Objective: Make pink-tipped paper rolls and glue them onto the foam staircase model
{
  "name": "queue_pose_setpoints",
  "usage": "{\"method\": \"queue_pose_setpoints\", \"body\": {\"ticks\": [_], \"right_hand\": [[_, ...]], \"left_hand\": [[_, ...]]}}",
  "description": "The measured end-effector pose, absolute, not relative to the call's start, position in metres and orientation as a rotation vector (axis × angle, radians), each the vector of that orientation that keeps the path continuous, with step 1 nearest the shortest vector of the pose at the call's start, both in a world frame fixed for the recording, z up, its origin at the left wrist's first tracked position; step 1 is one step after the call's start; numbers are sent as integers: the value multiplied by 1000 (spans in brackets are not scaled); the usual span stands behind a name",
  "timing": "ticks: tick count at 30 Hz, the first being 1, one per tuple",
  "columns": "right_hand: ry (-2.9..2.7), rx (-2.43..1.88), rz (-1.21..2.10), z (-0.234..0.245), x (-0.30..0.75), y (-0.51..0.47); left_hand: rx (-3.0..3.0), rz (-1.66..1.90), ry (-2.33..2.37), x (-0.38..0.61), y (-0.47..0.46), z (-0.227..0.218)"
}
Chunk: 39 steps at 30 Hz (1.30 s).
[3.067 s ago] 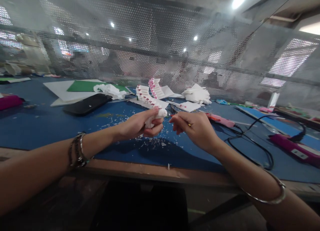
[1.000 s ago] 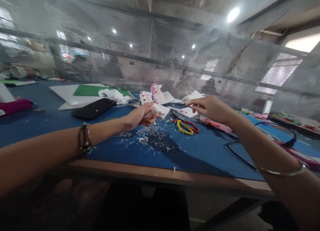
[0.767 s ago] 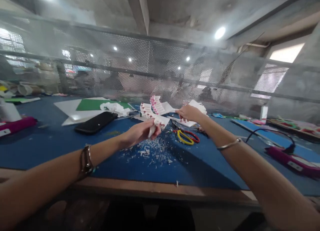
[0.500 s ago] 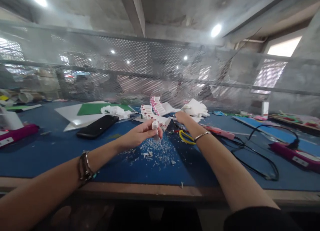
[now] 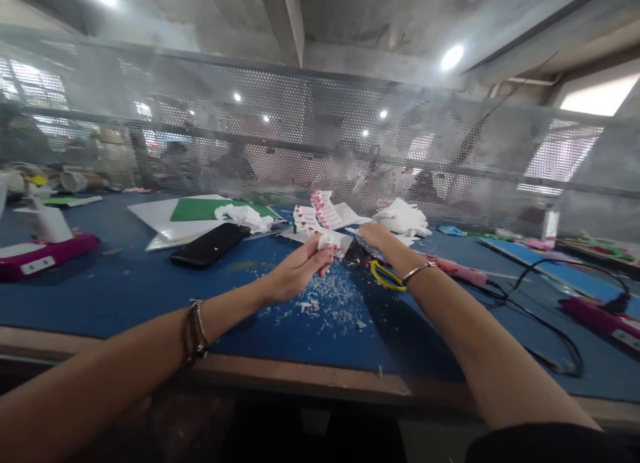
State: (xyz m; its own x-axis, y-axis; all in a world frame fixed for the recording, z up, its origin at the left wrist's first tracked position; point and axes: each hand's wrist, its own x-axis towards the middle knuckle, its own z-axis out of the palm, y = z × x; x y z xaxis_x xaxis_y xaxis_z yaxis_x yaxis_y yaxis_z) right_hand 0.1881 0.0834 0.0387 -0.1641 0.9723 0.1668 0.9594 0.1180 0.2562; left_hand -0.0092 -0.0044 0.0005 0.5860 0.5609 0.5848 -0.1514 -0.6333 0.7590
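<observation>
My left hand (image 5: 295,271) is closed, its thumb and fingers pinching a small white piece (image 5: 327,241) above the middle of the table. What the piece is I cannot make out. My right hand (image 5: 374,236) reaches down beyond the yellow loop handles (image 5: 387,276) of a tool, among some dark and metal items. Its fingers are hidden from me, so any grip is unseen. Just past my left hand lie white paper strips (image 5: 326,211) with rows of pink and dark red pieces. White shavings (image 5: 327,303) are scattered over the blue tabletop (image 5: 240,336) below.
A black phone (image 5: 210,245) lies left, near crumpled white tissue (image 5: 245,217) and a green sheet (image 5: 200,209). At the back right is a white paper stack (image 5: 403,217). A pink-handled tool (image 5: 460,271) and black cable (image 5: 545,313) lie right. Purple power strips (image 5: 600,316) flank both sides.
The view has swung slightly left, so things appear farther right. My left hand has turned, and its fingers now cover more of the white piece. My right hand stays among the tools.
</observation>
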Motion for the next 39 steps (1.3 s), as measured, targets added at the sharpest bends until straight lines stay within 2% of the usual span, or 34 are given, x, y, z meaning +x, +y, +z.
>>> {"method": "queue_pose_setpoints", "body": {"ticks": [8, 11, 14, 16, 19, 22, 25, 27, 31, 36, 39], "right_hand": [[2780, 1892, 691, 81, 189, 31], [3118, 1899, 831, 73, 193, -9], [3406, 1800, 823, 57, 196, -40], [3517, 1893, 892, 49, 197, -51], [3867, 1818, 527, 43, 197, -57], [4239, 1289, -197, 42, 197, -59], [4152, 986, -864, 43, 196, -62], [4057, 963, -1087, 42, 196, -63], [3999, 985, -1200, 34, 192, -63], [3894, 998, -891, 26, 182, -68], [3887, 985, -836, 25, 180, -70]], "left_hand": [[2121, 930, 330, -13, -13, -4], [2216, 1015, 367, -12, -16, -5], [2151, 1070, 439, -10, -15, -6], [2122, 1068, 460, -9, -13, -7], [2094, 1087, 378, -9, -10, -5], [2039, 1117, 280, -11, -9, -3], [1977, 1057, 284, -12, -9, -2], [1925, 1018, 292, -12, -8, -3], [1860, 955, 292, -11, -5, -5], [1837, 888, 296, -10, -9, -4], [1808, 864, 306, -10, -13, -3]]}}
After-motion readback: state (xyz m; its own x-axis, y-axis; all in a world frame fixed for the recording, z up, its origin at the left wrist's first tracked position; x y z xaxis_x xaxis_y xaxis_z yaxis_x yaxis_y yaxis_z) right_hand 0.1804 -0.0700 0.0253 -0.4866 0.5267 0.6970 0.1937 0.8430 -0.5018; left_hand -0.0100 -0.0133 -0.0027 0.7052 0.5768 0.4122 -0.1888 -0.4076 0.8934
